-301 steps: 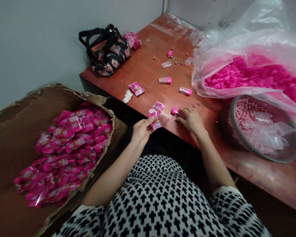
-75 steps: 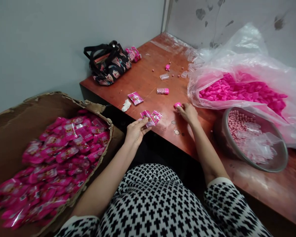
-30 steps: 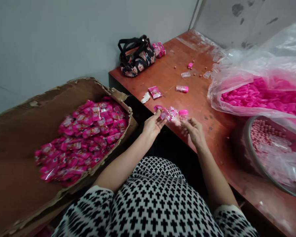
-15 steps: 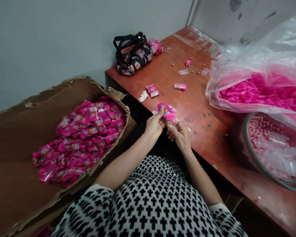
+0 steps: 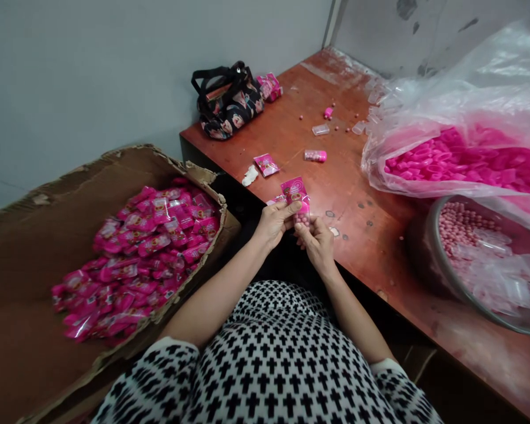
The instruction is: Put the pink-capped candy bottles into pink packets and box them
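Observation:
My left hand (image 5: 274,222) pinches a pink printed sachet (image 5: 295,190) and holds it upright at the table's near edge. Close beside it, my right hand (image 5: 317,242) grips a small clear capsule of pink beads with a pink cap (image 5: 303,215), whose top is against or inside the sachet's lower end. The two hands touch each other. On the table behind them lie another filled capsule (image 5: 315,155) and one loose pink sachet (image 5: 265,164).
A torn cardboard box (image 5: 115,171) at my left holds several filled pink sachets (image 5: 145,247). On the red-brown table (image 5: 291,132) are a clear bag of pink caps (image 5: 459,159), a metal bowl of pink beads (image 5: 428,259), a black patterned handbag (image 5: 227,106) and scattered beads.
My right hand picked a pink-capped capsule off the table and carried it to my left hand. The sachet has been raised upright, and the capsule now meets it.

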`<action>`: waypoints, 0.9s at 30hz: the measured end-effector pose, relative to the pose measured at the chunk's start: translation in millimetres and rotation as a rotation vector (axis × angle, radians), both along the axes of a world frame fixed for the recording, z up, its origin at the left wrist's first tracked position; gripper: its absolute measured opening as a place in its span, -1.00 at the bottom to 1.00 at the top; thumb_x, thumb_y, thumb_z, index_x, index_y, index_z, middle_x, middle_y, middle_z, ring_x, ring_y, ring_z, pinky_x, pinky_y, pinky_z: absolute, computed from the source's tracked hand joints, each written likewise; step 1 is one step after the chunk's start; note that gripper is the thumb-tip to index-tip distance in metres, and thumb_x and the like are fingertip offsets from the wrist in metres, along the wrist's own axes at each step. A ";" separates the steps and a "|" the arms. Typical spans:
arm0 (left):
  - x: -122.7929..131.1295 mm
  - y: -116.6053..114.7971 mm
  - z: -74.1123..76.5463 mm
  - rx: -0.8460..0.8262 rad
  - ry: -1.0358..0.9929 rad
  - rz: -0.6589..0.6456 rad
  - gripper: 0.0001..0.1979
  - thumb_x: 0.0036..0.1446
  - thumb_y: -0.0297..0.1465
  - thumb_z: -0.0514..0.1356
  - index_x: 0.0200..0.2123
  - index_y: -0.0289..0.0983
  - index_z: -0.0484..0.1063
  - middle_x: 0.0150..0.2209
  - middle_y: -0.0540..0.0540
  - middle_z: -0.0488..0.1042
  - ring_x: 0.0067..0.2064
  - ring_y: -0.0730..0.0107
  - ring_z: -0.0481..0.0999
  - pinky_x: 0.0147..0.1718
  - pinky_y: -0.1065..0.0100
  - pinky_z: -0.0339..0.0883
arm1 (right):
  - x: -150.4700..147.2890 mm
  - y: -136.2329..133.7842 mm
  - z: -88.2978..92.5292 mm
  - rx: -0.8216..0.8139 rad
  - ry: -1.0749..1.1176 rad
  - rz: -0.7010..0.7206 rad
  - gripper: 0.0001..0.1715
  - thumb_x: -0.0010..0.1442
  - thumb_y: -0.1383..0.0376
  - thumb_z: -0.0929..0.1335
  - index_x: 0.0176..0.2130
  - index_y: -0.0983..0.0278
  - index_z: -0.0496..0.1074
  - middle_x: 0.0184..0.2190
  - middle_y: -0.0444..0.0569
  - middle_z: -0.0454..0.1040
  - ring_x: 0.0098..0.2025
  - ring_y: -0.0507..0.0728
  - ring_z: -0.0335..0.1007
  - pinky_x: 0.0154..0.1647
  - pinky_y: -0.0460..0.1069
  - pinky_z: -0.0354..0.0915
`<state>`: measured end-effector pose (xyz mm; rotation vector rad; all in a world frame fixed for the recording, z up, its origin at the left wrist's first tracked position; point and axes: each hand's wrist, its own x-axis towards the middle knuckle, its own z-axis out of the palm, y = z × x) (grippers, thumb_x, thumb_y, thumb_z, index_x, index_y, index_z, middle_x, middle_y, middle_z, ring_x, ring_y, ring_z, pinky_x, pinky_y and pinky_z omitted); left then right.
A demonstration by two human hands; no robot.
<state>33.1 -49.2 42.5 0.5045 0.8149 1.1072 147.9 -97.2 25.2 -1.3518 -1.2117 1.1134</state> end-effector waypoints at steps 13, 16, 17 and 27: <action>3.1 -6.6 -0.5 0.071 0.146 -0.124 -0.76 -0.16 -0.32 0.36 -0.53 -0.42 0.50 -0.58 -0.10 0.45 -0.62 0.52 0.36 -0.63 0.46 0.25 | 2.8 8.6 -1.4 -0.074 0.283 0.019 -0.71 0.03 0.12 0.41 -0.35 0.25 0.33 -0.61 -0.24 0.41 -0.68 -0.09 0.23 -0.74 -0.19 0.13; 0.0 -6.4 1.0 0.003 0.091 -0.039 -0.77 -0.19 -0.35 0.38 -0.52 -0.42 0.50 -0.54 -0.12 0.48 -0.55 0.50 0.42 -0.56 0.47 0.31 | 3.0 6.0 -1.8 -0.040 0.309 0.065 -0.66 0.03 0.13 0.41 -0.22 0.21 0.34 -0.49 -0.20 0.47 -0.56 -0.04 0.36 -0.61 -0.15 0.30; -1.6 -6.3 1.3 -0.017 0.061 -0.010 -0.76 -0.20 -0.36 0.39 -0.50 -0.43 0.50 -0.52 -0.13 0.50 -0.51 0.47 0.46 -0.51 0.45 0.35 | 3.5 5.1 -2.2 -0.034 0.328 0.088 -0.63 0.03 0.12 0.41 -0.18 0.20 0.33 -0.44 -0.18 0.49 -0.51 -0.02 0.40 -0.55 -0.12 0.36; -16.8 -31.8 6.3 0.014 -0.004 0.083 -0.75 -0.18 -0.34 0.38 -0.47 -0.41 0.49 -0.50 -0.13 0.52 -0.48 0.42 0.49 -0.47 0.40 0.37 | -12.7 15.8 3.7 -0.077 0.401 0.113 -0.66 -0.02 0.13 0.44 -0.33 0.22 0.27 -0.60 -0.25 0.44 -0.61 -0.02 0.38 -0.60 -0.12 0.35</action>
